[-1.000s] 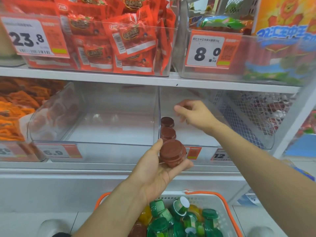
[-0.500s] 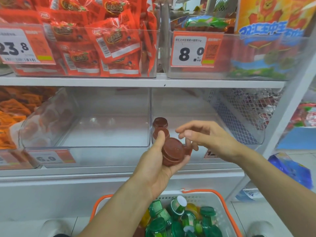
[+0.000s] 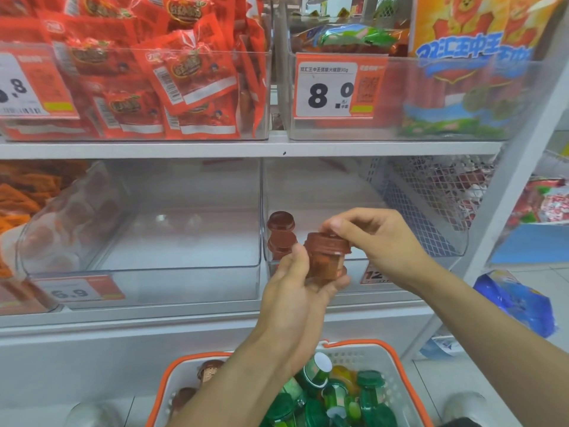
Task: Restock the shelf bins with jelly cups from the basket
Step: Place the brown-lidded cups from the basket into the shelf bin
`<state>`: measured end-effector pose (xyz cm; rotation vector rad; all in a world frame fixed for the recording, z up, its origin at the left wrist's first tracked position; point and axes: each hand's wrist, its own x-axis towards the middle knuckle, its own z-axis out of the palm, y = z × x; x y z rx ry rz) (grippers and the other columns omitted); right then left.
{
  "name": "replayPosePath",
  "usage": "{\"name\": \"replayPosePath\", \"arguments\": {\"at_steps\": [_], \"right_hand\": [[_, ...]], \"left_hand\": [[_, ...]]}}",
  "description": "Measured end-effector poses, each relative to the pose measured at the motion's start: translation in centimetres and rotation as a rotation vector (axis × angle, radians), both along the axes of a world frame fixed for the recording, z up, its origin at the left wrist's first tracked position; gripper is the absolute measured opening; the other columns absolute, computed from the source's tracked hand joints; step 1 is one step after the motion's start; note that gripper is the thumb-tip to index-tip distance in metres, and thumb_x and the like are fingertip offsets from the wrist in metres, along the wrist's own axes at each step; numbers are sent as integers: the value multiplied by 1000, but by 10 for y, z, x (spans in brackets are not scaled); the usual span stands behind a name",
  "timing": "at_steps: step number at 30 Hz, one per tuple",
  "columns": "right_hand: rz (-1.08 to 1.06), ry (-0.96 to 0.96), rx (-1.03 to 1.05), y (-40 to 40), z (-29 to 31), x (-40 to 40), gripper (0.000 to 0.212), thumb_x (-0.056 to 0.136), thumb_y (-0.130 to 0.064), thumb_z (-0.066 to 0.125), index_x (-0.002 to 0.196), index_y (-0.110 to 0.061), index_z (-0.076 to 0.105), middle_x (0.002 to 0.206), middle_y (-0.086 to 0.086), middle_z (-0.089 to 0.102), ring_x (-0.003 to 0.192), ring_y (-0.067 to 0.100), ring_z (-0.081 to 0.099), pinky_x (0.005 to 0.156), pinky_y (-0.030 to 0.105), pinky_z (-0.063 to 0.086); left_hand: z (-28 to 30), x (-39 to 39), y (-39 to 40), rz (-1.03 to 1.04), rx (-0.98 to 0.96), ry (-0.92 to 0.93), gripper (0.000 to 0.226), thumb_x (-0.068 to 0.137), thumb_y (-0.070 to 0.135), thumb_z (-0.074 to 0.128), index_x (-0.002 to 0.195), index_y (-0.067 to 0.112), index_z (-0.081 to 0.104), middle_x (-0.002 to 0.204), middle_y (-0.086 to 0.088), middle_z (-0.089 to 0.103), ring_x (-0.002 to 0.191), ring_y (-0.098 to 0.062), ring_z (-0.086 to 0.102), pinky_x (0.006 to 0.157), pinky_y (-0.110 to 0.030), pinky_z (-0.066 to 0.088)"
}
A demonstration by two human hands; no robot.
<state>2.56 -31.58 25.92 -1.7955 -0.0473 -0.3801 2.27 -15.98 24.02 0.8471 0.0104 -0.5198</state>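
Left hand (image 3: 295,291) cradling brown jelly cups (image 3: 326,260) upright in curled fingers, just before right clear bin (image 3: 415,235). Right hand (image 3: 372,238) pinching top cup's lid from above-right, nearer bin; two cups (image 3: 280,235) sitting inside, up-left.

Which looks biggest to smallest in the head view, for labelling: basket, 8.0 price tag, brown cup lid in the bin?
1. basket
2. 8.0 price tag
3. brown cup lid
The basket sits nearest the camera, partly cropped.

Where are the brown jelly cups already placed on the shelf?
Two brown jelly cups stand in the lower right clear bin, against its left wall, just behind the left hand.
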Motion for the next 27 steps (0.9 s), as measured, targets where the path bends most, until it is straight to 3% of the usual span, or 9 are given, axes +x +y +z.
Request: {"name": "replayPosePath", "arguments": {"at_steps": [3, 7, 11, 14, 18, 23, 27], "right_hand": [[-46, 43, -5, -5, -2, 0, 36, 98, -33, 57, 94, -3, 77, 95, 7, 76, 86, 19, 69, 79, 30, 56], [53, 54, -124, -6, 0, -3, 31, 88, -43, 67, 101, -15, 74, 92, 0, 73, 75, 5, 61, 68, 20, 49], [63, 106, 15, -2, 0, -1, 34, 81, -32, 72, 104, -7, 71, 93, 4, 74, 76, 7, 63, 70, 25, 50], [19, 163, 171, -2, 2, 11, 33, 77, -23, 79, 101, -1, 73, 99, 17, 74, 84, 17, 63, 77, 33, 48], [-153, 288, 336, -5, 6, 60, 19, 81, -11, 75, 96, 0, 72, 90, 14, 70, 84, 22, 60, 73, 32, 45], [-341, 404, 261, -7, -8, 149, 31, 68, -25, 85, 93, -11, 76, 89, 7, 72, 73, 19, 62, 58, 27, 46], [-431, 474, 30, -11, -25, 205, 55, 59, -46, 87, 97, -9, 73, 89, 7, 72, 63, 19, 61, 54, 28, 48]], "left_hand": [[-3, 3, 2, 67, 143, -187, 20, 97, 14, 59, 115, 6, 60, 114, -16, 69, 95, -26, 73, 85, -43, 59], [-8, 11, 6, 224, 433, -556, 29, 86, 15, 76, 109, 23, 61, 101, 4, 72, 95, -20, 73, 80, -38, 61], [-8, 17, 5, 225, 500, -635, 30, 87, 19, 75, 108, 33, 58, 105, 6, 69, 100, -13, 69, 77, -25, 59], [-9, 18, 5, 217, 706, -710, 34, 92, 24, 69, 117, 37, 50, 117, 15, 53, 103, -1, 60, 83, -18, 54], [-13, 25, 15, 254, 959, -771, 28, 94, 23, 64, 120, 26, 54, 118, 13, 41, 80, -5, 63, 70, -6, 45], [-18, 28, 22, 65, 1195, -836, 25, 96, 32, 59, 120, 30, 51, 117, 17, 36, 82, -6, 60, 81, -26, 51], [-21, 30, 23, 46, 1187, -846, 26, 97, 32, 58, 120, 34, 46, 118, 18, 38, 90, -8, 59, 85, -26, 52]]}}
